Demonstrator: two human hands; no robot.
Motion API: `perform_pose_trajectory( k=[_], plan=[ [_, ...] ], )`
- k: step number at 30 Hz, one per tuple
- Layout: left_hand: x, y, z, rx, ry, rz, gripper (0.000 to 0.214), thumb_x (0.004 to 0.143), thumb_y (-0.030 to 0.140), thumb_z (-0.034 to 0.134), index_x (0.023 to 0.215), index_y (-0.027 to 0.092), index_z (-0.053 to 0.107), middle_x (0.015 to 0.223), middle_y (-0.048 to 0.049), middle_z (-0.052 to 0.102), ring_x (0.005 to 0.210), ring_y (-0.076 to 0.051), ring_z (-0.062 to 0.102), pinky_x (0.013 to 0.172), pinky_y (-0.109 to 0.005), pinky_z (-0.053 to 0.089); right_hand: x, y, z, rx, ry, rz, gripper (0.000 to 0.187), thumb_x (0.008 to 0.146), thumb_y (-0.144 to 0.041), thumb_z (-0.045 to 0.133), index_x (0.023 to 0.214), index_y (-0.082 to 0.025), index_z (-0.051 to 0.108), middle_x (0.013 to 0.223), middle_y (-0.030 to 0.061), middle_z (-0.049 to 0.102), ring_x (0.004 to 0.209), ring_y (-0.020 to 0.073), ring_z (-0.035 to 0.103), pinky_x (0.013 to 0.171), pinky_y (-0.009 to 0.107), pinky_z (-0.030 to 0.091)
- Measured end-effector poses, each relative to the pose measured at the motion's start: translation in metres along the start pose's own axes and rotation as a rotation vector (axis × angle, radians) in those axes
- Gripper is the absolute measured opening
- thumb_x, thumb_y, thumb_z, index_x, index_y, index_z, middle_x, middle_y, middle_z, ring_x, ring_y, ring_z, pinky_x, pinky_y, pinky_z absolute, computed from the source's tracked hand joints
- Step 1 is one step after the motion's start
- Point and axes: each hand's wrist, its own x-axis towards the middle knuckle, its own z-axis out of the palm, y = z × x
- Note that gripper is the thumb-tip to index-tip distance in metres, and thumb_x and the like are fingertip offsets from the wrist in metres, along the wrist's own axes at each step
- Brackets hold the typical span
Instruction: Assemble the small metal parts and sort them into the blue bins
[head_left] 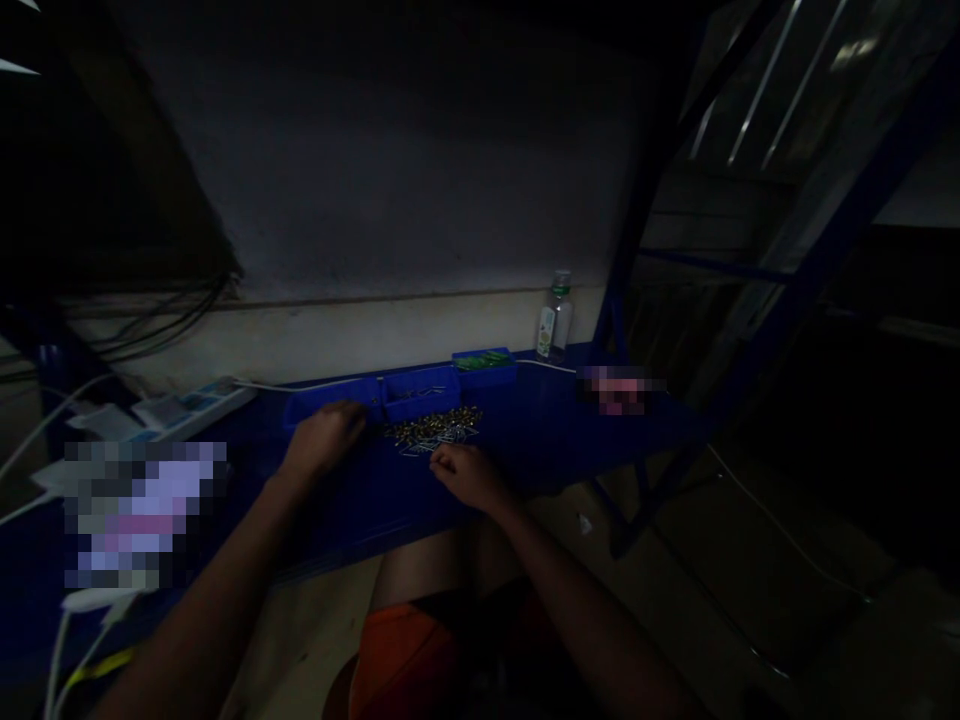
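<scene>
My left hand (326, 438) is at the front edge of the left blue bin (300, 402), its fingers curled; what they hold, if anything, is hidden. Curled at the near side of a heap of thin silvery metal pieces (431, 441) is my right hand (465, 472), its fingertips together. Whether something small is between them is too dark to tell. Just behind the silvery pieces lies a heap of small brass-coloured parts (431, 425). The middle blue bin (420, 402) holds a few thin pieces, and the right blue bin (486, 376) holds green items.
A clear plastic bottle (553, 318) stands by the wall at the back. On the left of the blue table (352, 515) lie a white power strip (202, 402), white cables and a blurred-out object (150, 510). Another blurred-out pink object (619, 388) is at the right end.
</scene>
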Motion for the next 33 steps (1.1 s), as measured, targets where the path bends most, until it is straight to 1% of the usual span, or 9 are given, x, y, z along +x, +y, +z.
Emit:
perform_pose_trajectory(
  k=[3, 7, 13, 16, 19, 21, 23, 29, 33],
  plan=[
    [-0.01, 0.012, 0.013, 0.075, -0.074, 0.068, 0.034, 0.085, 0.034, 0.038, 0.111, 0.023, 0.057, 0.114, -0.0074, 0.058, 0.096, -0.022, 0.057, 0.076, -0.028, 0.043, 0.0, 0.001, 0.0, 0.019, -0.007, 0.037, 0.012, 0.082, -0.024, 0.049, 0.086, -0.021, 0.06, 0.08, -0.001, 0.066, 0.071, 0.0101, 0.059, 0.064, 0.018, 0.04],
    [-0.009, 0.011, 0.021, 0.067, -0.068, 0.05, 0.035, 0.083, 0.032, 0.038, 0.111, 0.023, 0.058, 0.11, -0.0081, 0.06, 0.094, -0.023, 0.058, 0.076, -0.029, 0.044, 0.0, 0.001, -0.001, 0.024, -0.009, 0.041, 0.012, 0.083, -0.024, 0.049, 0.085, -0.021, 0.06, 0.079, -0.0009, 0.066, 0.069, 0.0104, 0.06, 0.062, 0.018, 0.04],
    [-0.013, 0.003, 0.021, -0.287, 0.006, -0.005, 0.031, 0.077, 0.036, 0.047, 0.094, 0.019, 0.066, 0.098, -0.0081, 0.067, 0.089, -0.024, 0.061, 0.078, -0.029, 0.044, -0.001, 0.001, 0.0, 0.044, 0.003, 0.015, 0.011, 0.083, -0.023, 0.048, 0.082, -0.021, 0.06, 0.077, -0.0012, 0.065, 0.068, 0.0109, 0.059, 0.063, 0.019, 0.041],
    [-0.025, 0.026, 0.02, -0.53, 0.147, -0.074, 0.034, 0.076, 0.042, 0.049, 0.091, 0.016, 0.066, 0.095, -0.008, 0.068, 0.086, -0.022, 0.061, 0.079, -0.029, 0.044, -0.001, 0.001, 0.0, 0.06, 0.006, 0.022, 0.011, 0.082, -0.023, 0.049, 0.083, -0.021, 0.06, 0.079, -0.0006, 0.066, 0.07, 0.0112, 0.06, 0.064, 0.019, 0.041],
    [-0.036, 0.064, 0.021, -0.716, 0.223, -0.011, 0.035, 0.075, 0.045, 0.052, 0.089, 0.016, 0.065, 0.096, -0.0077, 0.068, 0.09, -0.02, 0.06, 0.084, -0.028, 0.043, -0.001, 0.003, 0.0, 0.083, 0.022, 0.031, 0.011, 0.083, -0.024, 0.05, 0.086, -0.021, 0.059, 0.077, -0.0009, 0.065, 0.069, 0.0111, 0.059, 0.063, 0.019, 0.041],
    [-0.042, 0.086, 0.024, -0.765, 0.226, 0.029, 0.033, 0.075, 0.045, 0.053, 0.087, 0.016, 0.065, 0.094, -0.0072, 0.067, 0.092, -0.02, 0.059, 0.086, -0.029, 0.042, -0.001, 0.004, 0.0, 0.112, 0.036, 0.032, 0.012, 0.083, -0.026, 0.049, 0.09, -0.021, 0.058, 0.076, -0.0011, 0.064, 0.069, 0.011, 0.059, 0.063, 0.019, 0.042],
    [-0.046, 0.1, 0.029, -0.812, 0.176, 0.0, 0.034, 0.078, 0.045, 0.05, 0.088, 0.016, 0.064, 0.091, -0.0065, 0.067, 0.087, -0.02, 0.06, 0.08, -0.028, 0.044, 0.0, 0.006, 0.0, 0.147, 0.046, 0.034, 0.014, 0.085, -0.028, 0.048, 0.093, -0.021, 0.057, 0.076, -0.0011, 0.064, 0.07, 0.0107, 0.06, 0.064, 0.019, 0.042],
    [-0.052, 0.103, 0.037, -0.848, 0.114, 0.08, 0.03, 0.08, 0.044, 0.047, 0.085, 0.018, 0.061, 0.086, -0.0036, 0.066, 0.08, -0.018, 0.06, 0.076, -0.026, 0.044, 0.002, 0.003, -0.001, 0.128, 0.011, 0.031, 0.021, 0.088, -0.036, 0.043, 0.091, -0.021, 0.059, 0.082, -0.0005, 0.065, 0.073, 0.0103, 0.06, 0.065, 0.019, 0.041],
    [-0.052, 0.103, 0.037, -0.902, 0.087, 0.04, 0.034, 0.075, 0.048, 0.054, 0.087, 0.017, 0.061, 0.082, -0.0041, 0.067, 0.075, -0.018, 0.062, 0.071, -0.026, 0.046, 0.001, 0.0, -0.003, 0.067, -0.005, 0.018, 0.021, 0.087, -0.034, 0.044, 0.085, -0.02, 0.06, 0.079, -0.0003, 0.065, 0.07, 0.0102, 0.059, 0.064, 0.019, 0.04]
  ],
)
